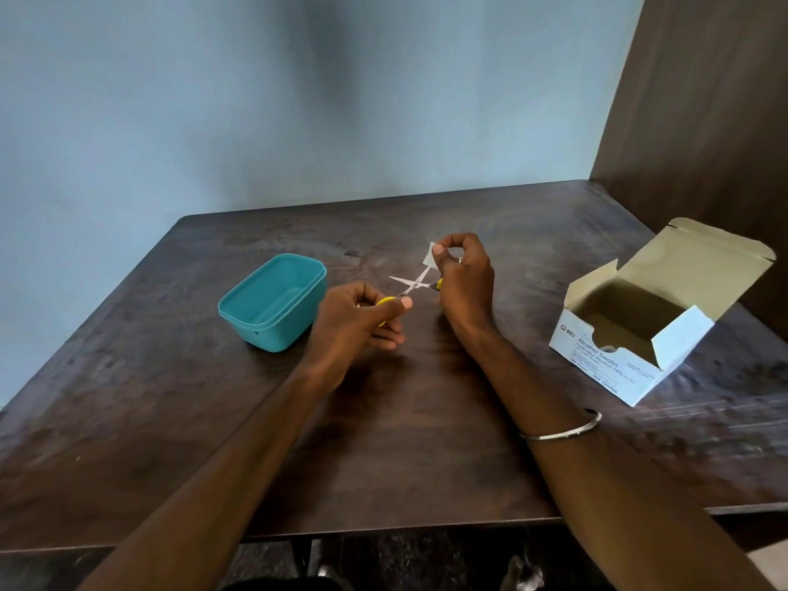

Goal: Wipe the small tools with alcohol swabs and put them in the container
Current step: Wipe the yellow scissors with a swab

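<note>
Small scissors with yellow handles and steel blades are held spread apart above the middle of the table. My left hand grips one yellow handle. My right hand holds the other handle in its lower fingers and pinches a white alcohol swab between thumb and forefinger against one blade tip. A teal plastic container stands just left of my left hand, open, with nothing visible inside.
An opened white box of alcohol swabs sits at the right of the dark wooden table, flaps up. A blue wall lies behind and a brown panel closes off the right side.
</note>
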